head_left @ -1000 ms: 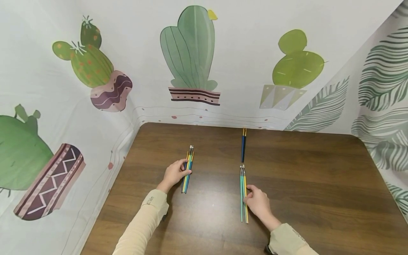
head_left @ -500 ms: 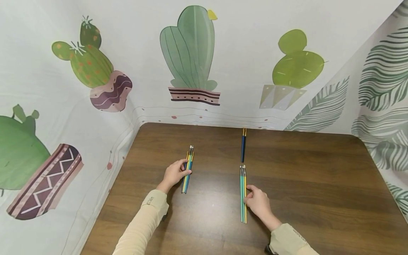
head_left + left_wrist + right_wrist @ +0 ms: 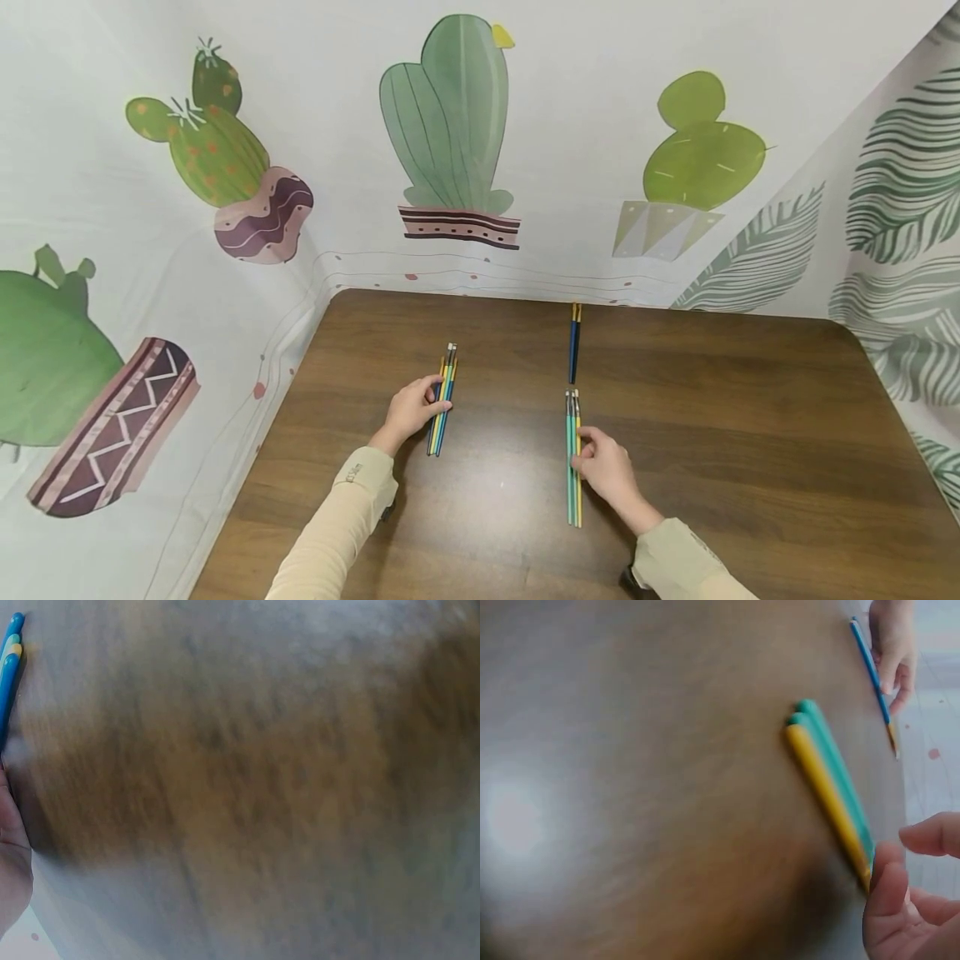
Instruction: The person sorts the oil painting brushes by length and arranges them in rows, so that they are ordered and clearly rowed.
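Blue, yellow and green paintbrushes [image 3: 438, 433] lie bunched, bristles away from me, at the table's left. Over them my left hand [image 3: 408, 410] holds the bunch, thumb on its right side and fingers across its left; its fingertips are partly hidden. Nearer the middle, two green paintbrushes [image 3: 571, 496] and a yellow paintbrush [image 3: 579, 504] lie side by side. My right hand [image 3: 609, 473] touches this group from the right; in the right wrist view its thumb and forefinger [image 3: 934, 834] stand apart beside the yellow brush. The left wrist view catches only brush ends [image 3: 9, 682] and the hand's edge.
Two dark paintbrushes, one blue [image 3: 572, 350] and one black [image 3: 577, 350], lie beyond the green and yellow group, at the far table edge. A brown wooden table [image 3: 712, 400] carries everything. Cloth with cactus prints [image 3: 555, 125] hangs behind and at the left.
The green and yellow paintbrushes have drawn closer together and lie more nearly parallel. My right hand has shifted slightly left and away from me. The left hand has stayed put on its bunch.
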### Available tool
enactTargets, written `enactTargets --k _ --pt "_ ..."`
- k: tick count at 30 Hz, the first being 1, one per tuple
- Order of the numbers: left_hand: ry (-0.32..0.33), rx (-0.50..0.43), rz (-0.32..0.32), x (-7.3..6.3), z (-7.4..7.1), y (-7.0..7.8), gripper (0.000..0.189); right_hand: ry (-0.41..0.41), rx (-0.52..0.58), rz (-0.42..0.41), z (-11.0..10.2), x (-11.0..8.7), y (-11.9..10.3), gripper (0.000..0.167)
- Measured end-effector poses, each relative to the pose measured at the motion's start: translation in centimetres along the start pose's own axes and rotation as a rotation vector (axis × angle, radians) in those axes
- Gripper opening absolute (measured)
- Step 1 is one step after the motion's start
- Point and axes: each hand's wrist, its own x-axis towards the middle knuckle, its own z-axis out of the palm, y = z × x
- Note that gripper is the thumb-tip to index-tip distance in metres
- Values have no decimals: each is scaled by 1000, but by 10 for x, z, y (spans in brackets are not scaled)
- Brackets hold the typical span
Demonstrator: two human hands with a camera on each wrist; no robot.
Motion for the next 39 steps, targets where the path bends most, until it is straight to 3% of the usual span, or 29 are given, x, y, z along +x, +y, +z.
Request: enactTargets --k 9,20,33,39 --pt "10 8 23 0 1 -3 51 -108 253 -57 24 17 -38 38" --pt "11 -89 9 1 -2 -3 42 -243 381 -65 83 39 -74 40" --pt "20 -75 11 0 -2 -2 39 -137 550 56 127 52 -110 47" --pt "15 -64 7 -1 -4 -1 39 -73 518 77 138 59 -116 46"
